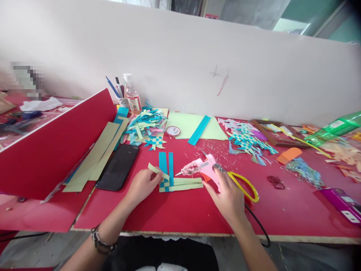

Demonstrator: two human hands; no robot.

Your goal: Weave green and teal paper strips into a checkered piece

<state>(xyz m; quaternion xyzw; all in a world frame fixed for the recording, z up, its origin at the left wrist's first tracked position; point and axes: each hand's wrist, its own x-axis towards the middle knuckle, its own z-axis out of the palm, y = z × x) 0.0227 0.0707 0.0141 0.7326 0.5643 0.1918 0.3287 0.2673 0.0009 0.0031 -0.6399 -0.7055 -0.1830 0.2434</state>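
My left hand (143, 183) is closed at the left edge of a small woven piece of blue and pale green paper strips (164, 184). Its thumb and fingers pinch a pale green strip (153, 168) that slants across the blue ones. The loose blue ends point away from me, the loose green ends to the right. My right hand (228, 195) has its fingers and thumb around the handle of a pink glue gun (199, 165), whose nozzle points left toward the weave. Yellow-handled scissors (248, 188) lie beside that hand, partly covered by it.
A black phone (117, 167) and long green strips (98, 158) lie left, beside a red panel (56, 146). Behind are a paper-scrap pile (145, 122), a bottle (132, 96) and a green sheet (180, 122). Woven pieces (245, 135) and a green bottle (335, 128) are right.
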